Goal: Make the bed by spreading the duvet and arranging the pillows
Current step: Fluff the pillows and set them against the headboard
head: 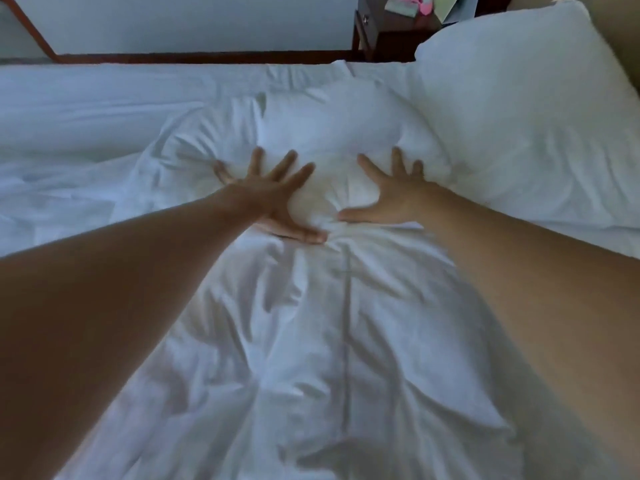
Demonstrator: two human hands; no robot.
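Observation:
A white duvet (311, 341) lies rumpled across the bed, creased from the middle toward me. A white pillow (329, 126) lies in the centre of the bed. My left hand (273, 199) presses flat on its near edge with fingers spread. My right hand (394, 195) presses beside it, fingers spread too, thumbs almost meeting over a puckered fold. A second, larger white pillow (526, 126) leans at the right, against the head end.
A dark wooden nightstand (384, 36) stands beyond the bed's far side, with pink and pale items (415, 3) on top. A white wall with a dark wood skirting (194, 57) runs behind the bed. Smooth white sheet (86, 98) covers the far left.

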